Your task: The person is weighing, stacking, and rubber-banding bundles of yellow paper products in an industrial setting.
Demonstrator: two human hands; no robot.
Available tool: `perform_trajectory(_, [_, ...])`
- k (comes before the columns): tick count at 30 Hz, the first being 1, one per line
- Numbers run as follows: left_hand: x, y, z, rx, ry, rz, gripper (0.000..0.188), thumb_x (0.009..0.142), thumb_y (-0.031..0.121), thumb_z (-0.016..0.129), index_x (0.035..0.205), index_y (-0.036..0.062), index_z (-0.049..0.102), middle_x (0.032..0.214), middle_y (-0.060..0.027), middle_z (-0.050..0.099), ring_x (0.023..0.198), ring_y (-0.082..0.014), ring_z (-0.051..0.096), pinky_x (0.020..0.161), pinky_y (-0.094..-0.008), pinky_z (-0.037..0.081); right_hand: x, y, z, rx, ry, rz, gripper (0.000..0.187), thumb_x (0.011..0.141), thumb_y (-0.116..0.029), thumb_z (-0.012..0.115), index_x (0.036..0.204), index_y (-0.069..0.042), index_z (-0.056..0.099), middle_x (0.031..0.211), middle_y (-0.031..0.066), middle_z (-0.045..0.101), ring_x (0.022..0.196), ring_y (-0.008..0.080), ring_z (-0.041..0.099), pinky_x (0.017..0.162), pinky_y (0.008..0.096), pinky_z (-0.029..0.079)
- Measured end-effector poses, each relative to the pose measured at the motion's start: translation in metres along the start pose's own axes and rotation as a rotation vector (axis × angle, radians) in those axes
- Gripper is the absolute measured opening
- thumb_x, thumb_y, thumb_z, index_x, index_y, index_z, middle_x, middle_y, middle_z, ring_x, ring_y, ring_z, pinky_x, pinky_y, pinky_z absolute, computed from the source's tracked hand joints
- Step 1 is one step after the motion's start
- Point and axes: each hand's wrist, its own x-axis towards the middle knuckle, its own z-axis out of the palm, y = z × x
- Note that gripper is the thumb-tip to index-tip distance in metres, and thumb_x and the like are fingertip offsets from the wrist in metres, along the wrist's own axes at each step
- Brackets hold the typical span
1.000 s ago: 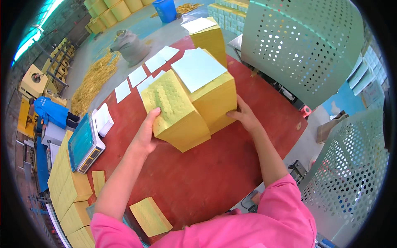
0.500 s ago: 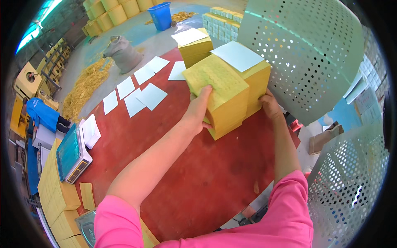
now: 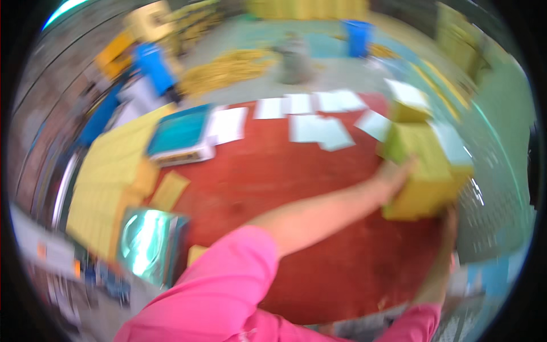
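Thick stacks of yellow paper [image 3: 419,194] stand side by side at the right of the red table. A white sheet [image 3: 450,142] lies on top of the right one. My left hand [image 3: 400,174] is closed on the left side of the near stack, thumb toward its top. Against the lower right side of the stacks is my right hand [image 3: 450,215], blurred and partly hidden. Behind them stands a smaller yellow stack [image 3: 411,114] with a white sheet on top.
White sheets [image 3: 322,128] lie along the far side of the red table [image 3: 273,194]. At its left are a scale [image 3: 179,134], yellow blocks [image 3: 108,188] and a shiny plastic-covered thing [image 3: 145,242]. A perforated panel [image 3: 498,182] borders the right. A person in blue [image 3: 154,65] is beyond.
The view has swung left, so the stacks and both hands now appear farther right and the picture is blurred. My hands stay at the stacks.
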Motion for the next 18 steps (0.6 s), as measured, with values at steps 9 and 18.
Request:
perform_trajectory(9, [-0.347,0.125,-0.093,0.239,0.412,-0.338,0.067,0.094,0.046,0.056,0.143,0.0028,0.040,0.142,-0.0170,0.047,0.120,-0.0288,0.055,0.096,-0.0430,0.048,-0.102,-0.040,0.091,-0.429,0.785,-0.209,0.029,0.091,-0.006,0.047,0.114,0.004,0.062,0.116,0.0132,0.061,0.101,0.0225,0.058,0.090,0.0341,0.047])
perform_trajectory(18, [-0.670,0.183,-0.118,0.162,1.043,0.312,0.039,0.098,0.036,0.050,0.104,-0.0004,0.065,0.110,-0.0159,0.068,0.103,-0.0248,0.064,0.088,-0.0392,0.051,-0.279,-0.136,0.447,0.021,-0.275,-0.238,0.024,0.080,0.013,0.040,0.090,0.001,0.059,0.092,0.0098,0.059,0.074,0.0157,0.057,0.070,0.0284,0.048])
